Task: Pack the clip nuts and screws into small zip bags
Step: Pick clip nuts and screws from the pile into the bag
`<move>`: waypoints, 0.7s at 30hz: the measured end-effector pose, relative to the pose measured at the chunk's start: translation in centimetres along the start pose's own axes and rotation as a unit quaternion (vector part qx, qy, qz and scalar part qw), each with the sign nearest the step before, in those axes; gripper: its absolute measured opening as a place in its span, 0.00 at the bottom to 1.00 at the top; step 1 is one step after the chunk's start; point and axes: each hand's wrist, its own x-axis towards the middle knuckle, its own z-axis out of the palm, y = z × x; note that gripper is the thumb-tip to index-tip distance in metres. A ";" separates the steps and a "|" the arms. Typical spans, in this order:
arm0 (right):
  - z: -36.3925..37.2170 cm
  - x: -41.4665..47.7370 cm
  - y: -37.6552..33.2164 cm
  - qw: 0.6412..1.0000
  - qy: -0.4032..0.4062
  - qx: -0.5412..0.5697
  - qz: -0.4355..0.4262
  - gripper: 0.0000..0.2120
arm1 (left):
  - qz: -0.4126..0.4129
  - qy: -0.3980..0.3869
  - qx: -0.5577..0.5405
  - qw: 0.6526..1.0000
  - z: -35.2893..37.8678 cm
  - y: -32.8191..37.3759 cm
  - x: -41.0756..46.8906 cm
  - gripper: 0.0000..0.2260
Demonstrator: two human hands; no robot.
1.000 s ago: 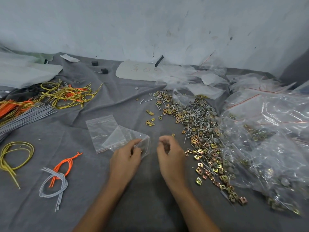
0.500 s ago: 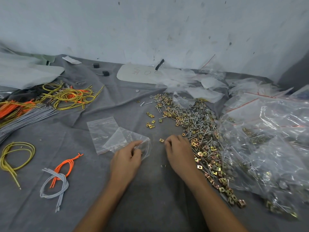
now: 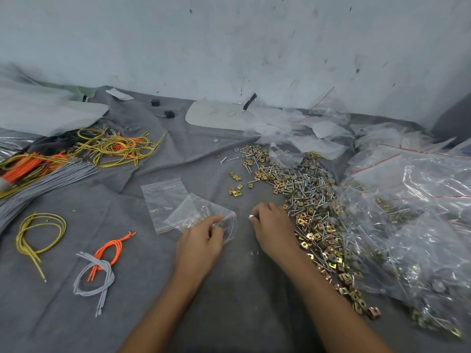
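A long heap of brass clip nuts and silver screws (image 3: pixel 305 200) runs down the grey cloth at centre right. My left hand (image 3: pixel 201 240) pinches the mouth of a small clear zip bag (image 3: pixel 198 215) that lies on the cloth. A second flat zip bag (image 3: pixel 163 197) lies partly under it. My right hand (image 3: pixel 272 225) rests at the heap's left edge with fingers curled; something small and shiny shows at its fingertips, and I cannot tell what it is. A few loose clip nuts (image 3: pixel 235 187) lie apart above the hands.
Large clear bags of packed parts (image 3: pixel 413 225) crowd the right side. Yellow, orange and grey cable bundles (image 3: pixel 76 154) cover the left, with a yellow loop (image 3: pixel 38 233) and a grey-orange bundle (image 3: pixel 99 266) nearer me. A white card (image 3: pixel 219 115) lies by the wall.
My right hand reached from the cloth in front of me up to the heap's edge and stayed there. The left hand kept its hold on the zip bag.
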 end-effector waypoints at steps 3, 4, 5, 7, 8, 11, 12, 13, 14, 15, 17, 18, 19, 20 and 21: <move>0.2 -1.7 -1.0 0.990 0.048 0.133 -0.008 0.02 | 0.006 0.000 0.009 1.000 0.0 -0.1 0.1 0.21; 0.3 -2.5 -1.5 0.980 0.068 0.187 -0.007 0.01 | 0.007 -0.001 0.010 1.000 0.0 -0.1 0.1 0.21; 0.4 -3.3 -2.1 0.970 0.087 0.227 -0.008 0.00 | 0.008 -0.002 0.011 1.000 0.0 -0.1 0.1 0.22; 1.0 -4.6 -3.4 0.956 0.120 0.267 -0.019 0.04 | 0.011 -0.002 0.012 1.000 0.1 -0.1 0.2 0.22; 1.3 -4.9 -3.9 0.951 0.128 0.280 -0.026 0.05 | 0.012 -0.003 0.012 1.000 0.1 -0.1 0.2 0.21; 2.4 -5.1 -5.0 0.936 0.123 0.331 -0.012 0.07 | 0.008 -0.009 0.001 1.000 0.1 -0.2 0.1 0.21; 2.6 -5.1 -5.1 0.930 0.121 0.346 -0.002 0.06 | 0.006 -0.009 -0.002 1.000 0.1 -0.2 0.1 0.21; 2.9 -5.1 -5.1 0.927 0.121 0.354 0.004 0.05 | 0.005 -0.007 -0.005 1.000 0.1 -0.2 0.1 0.21; 3.1 -5.1 -4.9 0.926 0.124 0.356 0.005 0.05 | 0.004 -0.002 -0.006 1.000 0.0 -0.3 0.1 0.21; 3.3 -5.2 -4.8 0.926 0.125 0.355 0.005 0.06 | 0.003 0.001 -0.005 1.000 0.0 -0.3 0.1 0.21; 3.5 -5.3 -4.4 0.928 0.122 0.351 0.005 0.07 | 0.002 0.001 -0.004 1.000 0.1 -0.3 0.1 0.21; 3.6 -5.2 -4.3 0.930 0.116 0.349 0.004 0.07 | 0.003 -0.001 -0.004 1.000 0.1 -0.3 0.1 0.22; 3.6 -5.2 -4.3 0.933 0.105 0.345 -0.001 0.07 | 0.003 -0.002 -0.004 1.000 0.2 -0.3 0.1 0.22; 3.6 -5.1 -4.3 0.935 0.093 0.341 -0.010 0.06 | 0.003 -0.001 -0.005 1.000 0.2 -0.3 0.1 0.22; 3.5 -5.2 -4.4 0.936 0.087 0.340 -0.021 0.04 | 0.002 0.001 -0.008 1.000 0.2 -0.3 0.1 0.22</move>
